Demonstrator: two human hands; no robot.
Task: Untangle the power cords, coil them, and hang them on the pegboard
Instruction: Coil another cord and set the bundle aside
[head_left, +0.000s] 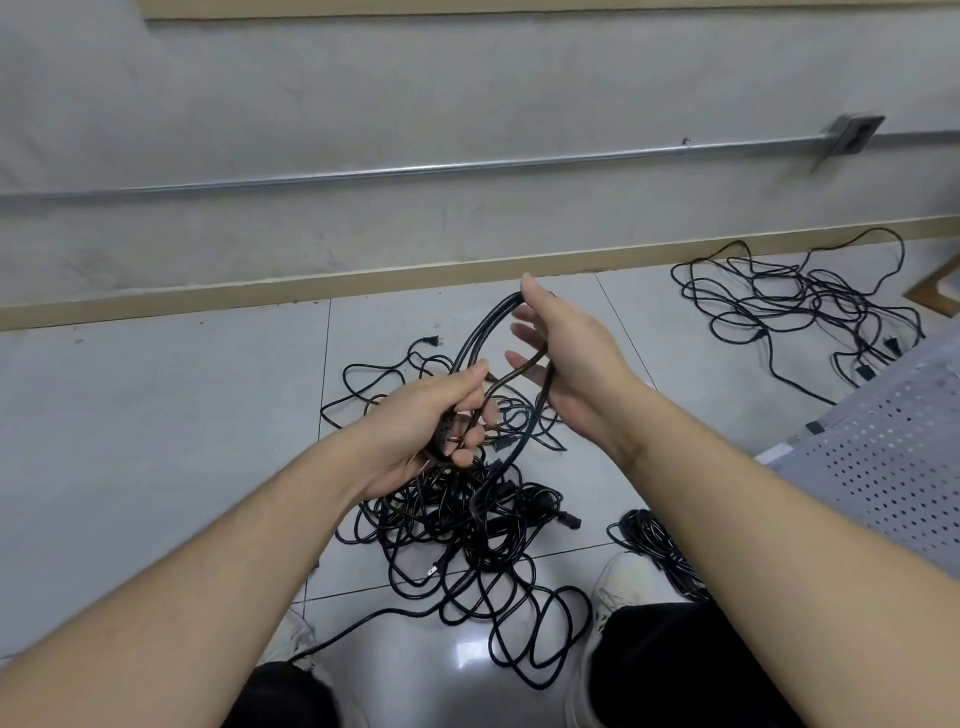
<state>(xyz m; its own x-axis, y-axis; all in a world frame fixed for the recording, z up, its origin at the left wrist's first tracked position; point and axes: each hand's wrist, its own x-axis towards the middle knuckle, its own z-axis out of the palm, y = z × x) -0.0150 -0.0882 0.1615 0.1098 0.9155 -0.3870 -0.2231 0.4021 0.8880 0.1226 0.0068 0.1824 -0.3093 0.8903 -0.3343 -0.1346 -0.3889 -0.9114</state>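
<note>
My left hand (431, 421) grips a bundle of black cord loops and a plug at its lower end. The coil (480, 335) rises from that fist in a tall loop. My right hand (566, 358) sits inside the loop's far end, fingers straight and spread, with cord strands running over the thumb and across the palm. Below the hands a big tangle of black power cords (467, 525) lies on the tiled floor, with one strand rising from it to the coil. A pegboard is not in view.
A second loose tangle of cords (795, 306) lies by the wall at right. A small coiled cord (654, 540) rests beside my right shoe (623, 577). A perforated grey metal seat (893, 457) stands at right. A metal conduit (415, 169) runs along the wall.
</note>
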